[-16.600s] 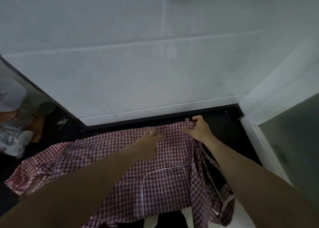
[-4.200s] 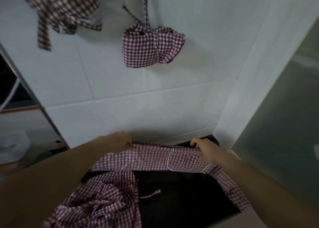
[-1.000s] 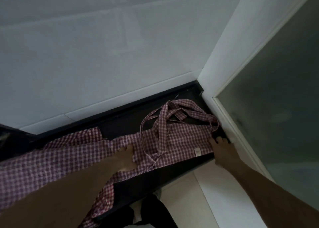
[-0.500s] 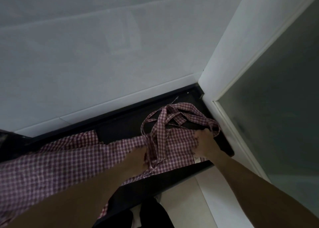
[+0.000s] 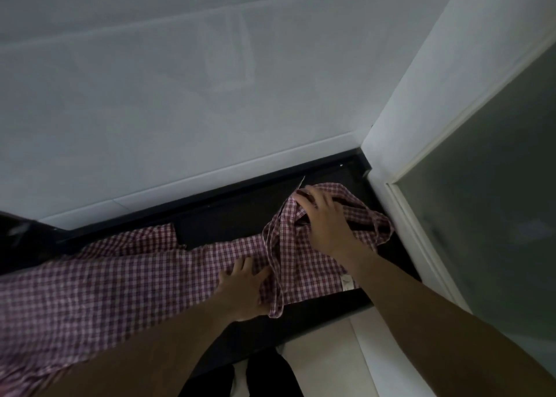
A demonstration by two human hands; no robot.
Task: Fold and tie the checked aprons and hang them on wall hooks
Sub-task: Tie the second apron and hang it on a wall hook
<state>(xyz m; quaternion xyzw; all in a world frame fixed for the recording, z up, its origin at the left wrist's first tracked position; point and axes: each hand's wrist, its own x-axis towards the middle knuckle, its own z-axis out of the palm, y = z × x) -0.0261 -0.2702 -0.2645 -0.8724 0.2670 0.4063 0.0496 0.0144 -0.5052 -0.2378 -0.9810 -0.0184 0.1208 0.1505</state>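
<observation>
Since 0.5 s ago: right hand (image 5: 326,220) moved up-frame from apron (image 5: 126,279) edge onto the strap loops (image 5: 365,216) at centre right, fingers spread. Left hand (image 5: 243,290) shifted slightly right, now flat beside the hanging strap.

- Both forearms are bare from the wrist back to the bottom edge of the view; no sleeve, cuff, watch or bracelet shows on either.
- The left hand (image 5: 243,288) wears no glove and no ring that can be made out.
- The right hand (image 5: 326,220) is likewise ungloved, its fingers bare.
- Dark trouser legs (image 5: 270,378) show low in the middle of the view, black or near it; the dim light hides fabric and seams.
</observation>
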